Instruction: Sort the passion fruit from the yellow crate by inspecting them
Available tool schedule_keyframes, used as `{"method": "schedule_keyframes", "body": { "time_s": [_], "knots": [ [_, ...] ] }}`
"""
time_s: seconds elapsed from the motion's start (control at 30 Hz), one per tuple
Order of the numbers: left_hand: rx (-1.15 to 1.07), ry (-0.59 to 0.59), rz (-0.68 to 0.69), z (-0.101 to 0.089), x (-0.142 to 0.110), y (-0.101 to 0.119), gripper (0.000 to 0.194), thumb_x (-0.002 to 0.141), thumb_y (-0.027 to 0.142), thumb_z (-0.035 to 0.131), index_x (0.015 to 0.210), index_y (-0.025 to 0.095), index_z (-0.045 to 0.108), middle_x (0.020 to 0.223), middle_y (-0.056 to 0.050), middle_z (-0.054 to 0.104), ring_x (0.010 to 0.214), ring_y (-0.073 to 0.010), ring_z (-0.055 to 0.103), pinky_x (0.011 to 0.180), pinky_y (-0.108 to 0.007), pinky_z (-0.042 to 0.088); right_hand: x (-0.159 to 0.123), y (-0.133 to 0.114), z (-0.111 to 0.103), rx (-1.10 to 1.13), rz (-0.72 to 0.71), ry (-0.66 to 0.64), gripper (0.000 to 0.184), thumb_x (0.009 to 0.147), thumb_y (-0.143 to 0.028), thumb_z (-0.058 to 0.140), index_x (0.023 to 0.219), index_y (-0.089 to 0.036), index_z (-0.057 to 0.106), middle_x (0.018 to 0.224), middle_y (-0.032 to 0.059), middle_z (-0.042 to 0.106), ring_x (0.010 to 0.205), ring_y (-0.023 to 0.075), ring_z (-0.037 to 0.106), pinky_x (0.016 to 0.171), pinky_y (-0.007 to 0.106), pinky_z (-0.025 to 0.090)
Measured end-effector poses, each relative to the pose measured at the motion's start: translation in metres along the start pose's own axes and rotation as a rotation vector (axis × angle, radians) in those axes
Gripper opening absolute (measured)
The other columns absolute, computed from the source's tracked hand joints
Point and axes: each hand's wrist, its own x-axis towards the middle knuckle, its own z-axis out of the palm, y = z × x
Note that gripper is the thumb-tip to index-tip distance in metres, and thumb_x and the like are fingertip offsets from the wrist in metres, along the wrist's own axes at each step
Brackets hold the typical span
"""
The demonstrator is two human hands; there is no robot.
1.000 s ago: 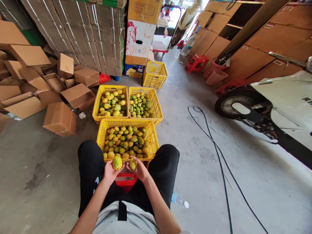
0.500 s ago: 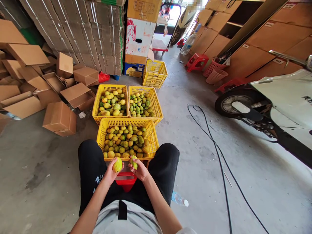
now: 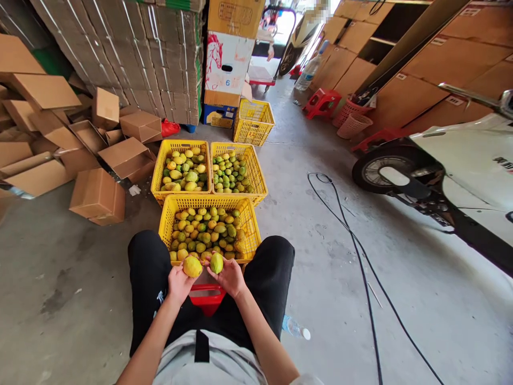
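Note:
My left hand (image 3: 180,280) holds a yellow lemon (image 3: 193,267) over the near edge of a yellow plastic crate. In my right hand (image 3: 231,277) is a greener lemon (image 3: 216,263), resting on the fingers with its front side uncovered. The two hands are close together between my knees. In front of them stands the near yellow crate (image 3: 251,223), holding many yellow and green lemons (image 3: 206,233). Behind it, side by side, are a left crate (image 3: 157,170) with larger, mostly yellow lemons and a right crate (image 3: 259,171) with greener ones.
A red plastic stool (image 3: 208,300) shows between my legs. Cardboard boxes (image 3: 96,195) lie piled on the left. Another yellow crate (image 3: 253,123) stands farther back. On the right are a black cable (image 3: 352,235) and a white scooter (image 3: 468,166). A plastic bottle (image 3: 294,326) lies by my right leg.
Both lemons have been turned in my fingers and show other sides. The right one has shifted slightly left, and my right hand has opened out more beneath it.

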Motion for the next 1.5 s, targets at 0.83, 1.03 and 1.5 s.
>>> {"method": "schedule_keyframes", "body": {
  "time_s": [0.83, 1.03, 1.5],
  "knots": [
    [-0.075, -0.136, -0.116, 0.009, -0.013, 0.001, 0.068, 0.098, 0.016, 0.052, 0.166, 0.021, 0.054, 0.129, -0.017, 0.083, 0.12, -0.0353, 0.083, 0.113, -0.062, 0.064, -0.001, 0.002, -0.002, -0.005, -0.064, 0.007, 0.042, 0.086, -0.038, 0.091, 0.123, -0.023, 0.079, 0.116, 0.006, 0.085, 0.088, 0.0171, 0.076, 0.074, 0.025, 0.057],
    [0.031, -0.115, -0.123, 0.006, -0.013, 0.001, 0.047, 0.107, 0.024, 0.057, 0.153, 0.018, 0.063, 0.099, -0.011, 0.082, 0.096, -0.028, 0.085, 0.097, -0.049, 0.071, -0.008, -0.004, 0.002, 0.049, -0.154, -0.113, 0.053, 0.083, -0.037, 0.088, 0.134, -0.026, 0.078, 0.138, 0.0081, 0.081, 0.124, 0.0275, 0.077, 0.106, 0.04, 0.061],
    [0.095, -0.102, -0.074, 0.005, -0.01, 0.001, 0.029, 0.096, 0.024, 0.064, 0.125, 0.018, 0.066, 0.101, -0.012, 0.083, 0.083, -0.0258, 0.084, 0.073, -0.036, 0.069, 0.001, 0.002, -0.004, 0.078, -0.09, 0.089, 0.05, 0.077, -0.019, 0.098, 0.121, -0.026, 0.076, 0.097, -0.0004, 0.075, 0.085, 0.0136, 0.075, 0.063, 0.016, 0.055]
  ]
}}
